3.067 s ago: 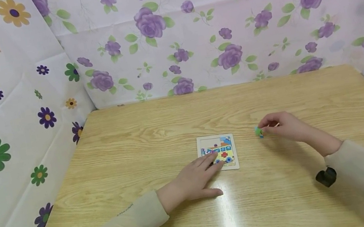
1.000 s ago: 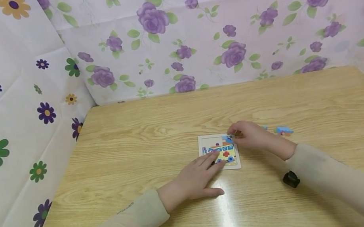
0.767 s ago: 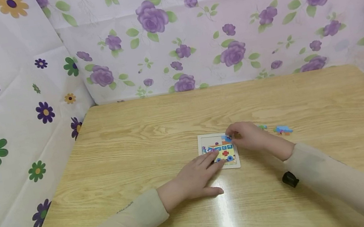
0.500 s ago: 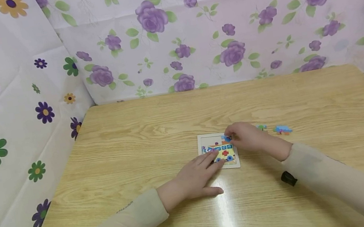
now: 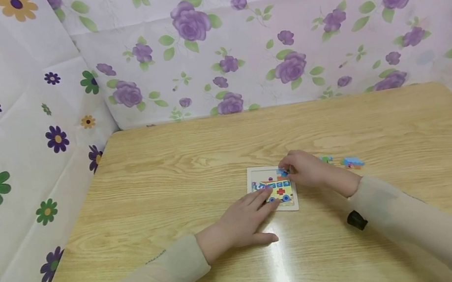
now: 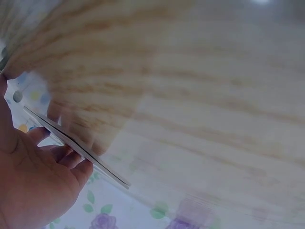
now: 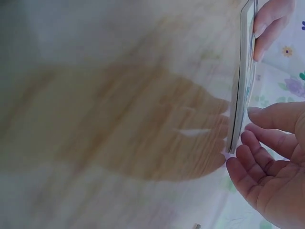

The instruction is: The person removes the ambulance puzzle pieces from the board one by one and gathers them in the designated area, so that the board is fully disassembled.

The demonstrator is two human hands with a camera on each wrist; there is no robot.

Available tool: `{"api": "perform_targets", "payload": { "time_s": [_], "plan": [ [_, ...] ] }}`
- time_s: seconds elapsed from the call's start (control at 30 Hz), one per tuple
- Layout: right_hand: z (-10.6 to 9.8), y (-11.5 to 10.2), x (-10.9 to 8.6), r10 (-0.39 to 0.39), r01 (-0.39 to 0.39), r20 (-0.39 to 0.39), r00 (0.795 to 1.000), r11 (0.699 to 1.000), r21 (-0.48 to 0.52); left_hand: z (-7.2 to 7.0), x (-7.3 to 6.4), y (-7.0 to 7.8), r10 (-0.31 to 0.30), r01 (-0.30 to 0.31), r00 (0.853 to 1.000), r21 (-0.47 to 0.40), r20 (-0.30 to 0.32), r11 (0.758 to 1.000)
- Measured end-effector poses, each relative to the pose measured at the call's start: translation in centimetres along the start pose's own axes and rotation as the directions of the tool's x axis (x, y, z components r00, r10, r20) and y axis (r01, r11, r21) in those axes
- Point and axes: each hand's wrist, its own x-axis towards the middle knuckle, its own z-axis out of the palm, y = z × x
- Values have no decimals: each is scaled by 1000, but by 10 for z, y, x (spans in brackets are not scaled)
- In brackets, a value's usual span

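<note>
A small square jigsaw puzzle with a pale frame and a yellow ambulance picture lies on the table; bare backing shows at its upper left. My left hand rests on its lower left part, fingers straight and spread, covering some of the picture. At the upper right corner, thumb and forefinger of my right hand pinch a blue puzzle piece, partly hidden by the fingers. In the right wrist view, the right hand meets the board edge with bent fingers.
Right of the right hand lie loose puzzle pieces: a green one, partly behind the hand, and a blue one. The wooden table meets flowered cloth at the back and left. A black device sits under the right wrist.
Three seconds ago my right hand held a green piece to the right; that piece now lies on the table, and the hand has moved left to the puzzle's corner. The left hand stays put.
</note>
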Motion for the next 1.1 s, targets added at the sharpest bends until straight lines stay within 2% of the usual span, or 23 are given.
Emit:
{"api": "perform_targets", "payload": {
  "time_s": [0.37, 0.83, 1.1],
  "plan": [
    [-1, -6, 5, 66, -69, 33, 997, 995, 68, -2, -1, 0, 14, -15, 1000, -23, -28, 1000],
    [0, -6, 6, 44, -45, 35, 998, 999, 13, 0, -1, 0, 13, -13, 999, -6, -30, 1000],
    [-2, -5, 9, 68, -70, 45, 997, 995, 65, 0, -1, 0, 11, -12, 999, -12, -34, 1000]
  ]
}}
